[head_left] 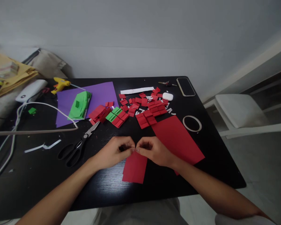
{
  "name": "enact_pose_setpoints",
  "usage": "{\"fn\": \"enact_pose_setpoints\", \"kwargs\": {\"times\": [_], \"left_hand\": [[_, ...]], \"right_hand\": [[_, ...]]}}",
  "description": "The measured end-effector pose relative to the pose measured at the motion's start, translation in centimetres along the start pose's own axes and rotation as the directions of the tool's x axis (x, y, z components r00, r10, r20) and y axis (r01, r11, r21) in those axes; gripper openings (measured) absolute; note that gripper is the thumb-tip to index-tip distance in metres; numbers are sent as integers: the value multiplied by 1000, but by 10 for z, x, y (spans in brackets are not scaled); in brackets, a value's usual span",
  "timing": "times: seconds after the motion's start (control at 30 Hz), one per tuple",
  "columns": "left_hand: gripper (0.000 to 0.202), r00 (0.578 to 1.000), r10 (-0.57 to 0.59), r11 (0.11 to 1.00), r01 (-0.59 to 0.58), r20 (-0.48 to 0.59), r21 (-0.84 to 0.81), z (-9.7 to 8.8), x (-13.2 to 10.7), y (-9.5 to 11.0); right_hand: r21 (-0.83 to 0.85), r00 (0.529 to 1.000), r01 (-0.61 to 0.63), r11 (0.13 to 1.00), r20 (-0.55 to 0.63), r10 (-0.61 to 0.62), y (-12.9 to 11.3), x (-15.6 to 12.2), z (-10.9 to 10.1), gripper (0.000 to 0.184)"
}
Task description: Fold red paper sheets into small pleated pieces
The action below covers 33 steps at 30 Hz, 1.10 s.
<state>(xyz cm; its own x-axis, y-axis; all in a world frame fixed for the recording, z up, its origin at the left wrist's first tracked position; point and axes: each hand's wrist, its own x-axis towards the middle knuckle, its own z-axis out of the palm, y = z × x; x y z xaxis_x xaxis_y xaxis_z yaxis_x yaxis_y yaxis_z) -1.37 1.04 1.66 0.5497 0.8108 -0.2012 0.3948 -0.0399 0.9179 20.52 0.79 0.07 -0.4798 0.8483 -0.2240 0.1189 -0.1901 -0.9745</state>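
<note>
My left hand (118, 150) and my right hand (154, 151) meet over the table, thumbs and forefingers pinched with the tips almost touching. Whatever sits between the fingertips is too small to make out. Just beneath them lie red paper pieces (135, 168), slightly offset on each other, their upper end hidden by the fingers. A large red sheet (178, 139) extends under my right hand and forearm. Beyond the hands are a folded green and red paper block (117, 117) and folded red paper blocks (151, 114). Black-handled scissors (78, 147) lie left of my left hand.
On a purple sheet (103, 90) rests a green paper stack (78, 107). A yellow glue gun (61, 83), a white cable (49, 104), small red scraps (138, 100), a white case (168, 96), a phone (185, 87) and a tape ring (192, 123) surround the work area.
</note>
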Motion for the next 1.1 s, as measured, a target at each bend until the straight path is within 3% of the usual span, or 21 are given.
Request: {"fn": "enact_pose_setpoints", "kwargs": {"times": [0.23,0.47,0.83,1.1], "left_hand": [[17,999,17,1000,-18,-45,-7,0,1,-2],[18,994,-2,1000,-1,-105,-30,-6,0,-5],[17,999,23,1000,-24,-46,-20,6,1,-3],[15,991,54,998,-55,-124,-1,0,1,-6]], "right_hand": [[7,1000,-5,1000,-22,5,0,1,-3,6],[10,999,-36,999,-33,37,-2,4,-12,19],[30,1000,-4,1000,9,3,2,1,-5,9],[32,1000,-15,999,3,15,0,4,-15,7]]}}
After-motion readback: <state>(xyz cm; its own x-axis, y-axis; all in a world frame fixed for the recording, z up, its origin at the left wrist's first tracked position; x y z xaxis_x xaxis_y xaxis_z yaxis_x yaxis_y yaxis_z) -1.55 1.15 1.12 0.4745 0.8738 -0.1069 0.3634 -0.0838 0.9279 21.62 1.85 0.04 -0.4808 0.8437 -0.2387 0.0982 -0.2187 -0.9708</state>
